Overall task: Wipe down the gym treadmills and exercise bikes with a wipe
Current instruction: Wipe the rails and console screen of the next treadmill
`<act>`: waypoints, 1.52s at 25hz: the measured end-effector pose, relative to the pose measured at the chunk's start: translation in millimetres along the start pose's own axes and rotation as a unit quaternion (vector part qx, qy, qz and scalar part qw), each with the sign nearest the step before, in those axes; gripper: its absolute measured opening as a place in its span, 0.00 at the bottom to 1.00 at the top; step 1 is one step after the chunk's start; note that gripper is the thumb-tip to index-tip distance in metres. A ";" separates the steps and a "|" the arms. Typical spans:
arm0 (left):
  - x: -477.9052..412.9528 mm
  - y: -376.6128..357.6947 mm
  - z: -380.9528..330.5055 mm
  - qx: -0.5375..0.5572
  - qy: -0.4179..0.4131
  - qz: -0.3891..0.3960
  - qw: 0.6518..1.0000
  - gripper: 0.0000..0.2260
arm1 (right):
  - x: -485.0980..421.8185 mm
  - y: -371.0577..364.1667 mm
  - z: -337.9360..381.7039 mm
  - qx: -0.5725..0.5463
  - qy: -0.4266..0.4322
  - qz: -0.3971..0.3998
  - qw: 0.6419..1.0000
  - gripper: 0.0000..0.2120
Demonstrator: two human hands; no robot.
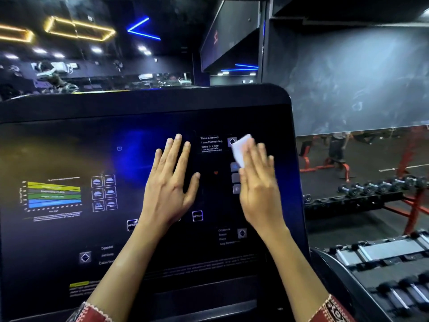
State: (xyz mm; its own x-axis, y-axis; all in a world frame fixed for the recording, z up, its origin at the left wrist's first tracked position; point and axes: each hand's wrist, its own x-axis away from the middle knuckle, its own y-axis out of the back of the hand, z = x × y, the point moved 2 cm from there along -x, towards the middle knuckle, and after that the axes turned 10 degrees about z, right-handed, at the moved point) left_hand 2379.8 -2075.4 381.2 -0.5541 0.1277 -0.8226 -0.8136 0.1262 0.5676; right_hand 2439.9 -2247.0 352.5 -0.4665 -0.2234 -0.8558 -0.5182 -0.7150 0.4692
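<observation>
A black treadmill console (69,140) with printed buttons and a coloured heart-rate chart fills the left and middle of the view. My left hand (170,184) lies flat on the console's middle, fingers spread, holding nothing. My right hand (260,184) presses a white wipe (240,147) against the console's right side, over a column of buttons. Most of the wipe is under my fingers; its upper left part sticks out beside the "Time Elapsed" text.
To the right of the console's edge stand dumbbell racks (362,191) on a red frame and more dumbbells (383,254) lower right. A mirror wall (97,43) behind the console reflects lights and a person. A person (337,145) is at a red bench in the distance.
</observation>
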 end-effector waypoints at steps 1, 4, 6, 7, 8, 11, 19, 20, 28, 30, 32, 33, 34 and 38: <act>-1.1 -2.0 -3.8 0.001 -0.001 0.001 1.000 0.25 | 4.1 5.1 -6.8 -0.024 -0.049 -0.011 0.998 0.23; -6.2 -6.5 -14.0 0.003 -0.012 -0.002 1.000 0.25 | 26.3 7.8 -3.8 0.011 0.021 0.028 0.999 0.23; -9.6 -8.8 -20.6 0.004 -0.016 -0.003 1.000 0.25 | 26.1 12.1 -17.3 0.034 0.038 0.023 0.998 0.23; -11.4 -10.7 -25.1 0.006 -0.019 -0.002 1.000 0.25 | 17.3 17.5 -27.8 0.022 -0.009 0.005 1.000 0.23; -12.8 -12.7 -29.8 0.008 -0.024 -0.001 1.000 0.25 | 4.8 23.5 -35.9 0.000 -0.069 -0.013 0.998 0.23; -16.6 -18.2 -41.0 0.001 -0.042 0.003 0.999 0.25 | -20.5 27.7 -31.4 -0.043 -0.077 -0.003 0.996 0.24; -18.1 -21.3 -44.6 -0.009 -0.039 -0.005 0.999 0.25 | -26.6 36.6 -52.4 -0.046 -0.086 -0.017 0.995 0.24; -17.8 -21.4 -44.7 -0.008 -0.038 -0.004 0.999 0.25 | -32.6 34.3 -43.3 -0.050 -0.085 -0.011 0.995 0.24; -16.1 -23.4 -43.6 -0.013 -0.040 -0.007 0.999 0.24 | -45.7 42.7 -58.9 -0.026 -0.085 -0.026 0.996 0.22; -15.5 -23.9 -43.8 -0.016 -0.040 -0.010 0.999 0.24 | -65.4 39.3 -52.4 -0.046 -0.109 -0.028 0.993 0.23; -15.3 -23.7 -43.3 -0.017 -0.040 -0.011 0.999 0.24 | -70.1 30.1 -34.1 -0.043 -0.072 -0.018 0.996 0.24; -15.7 -23.6 -43.2 -0.017 -0.040 -0.012 0.999 0.24 | -64.1 25.1 -24.4 -0.040 -0.034 -0.003 0.999 0.24; -16.1 -23.6 -43.0 -0.016 -0.040 -0.014 0.999 0.24 | -52.5 21.0 -16.5 -0.036 0.010 0.022 0.999 0.24; -13.8 -23.8 -43.1 -0.008 -0.041 -0.012 0.999 0.24 | 1.5 25.1 -36.0 0.064 0.122 0.032 0.990 0.21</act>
State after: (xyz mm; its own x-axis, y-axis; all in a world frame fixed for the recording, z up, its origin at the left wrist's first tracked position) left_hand 2399.2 -2122.5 377.6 -0.5195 0.2044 -0.8297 -0.8290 0.1149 0.5474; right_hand 2452.0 -2289.2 355.1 -0.3232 -0.4300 -0.8430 -0.5865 -0.6081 0.5351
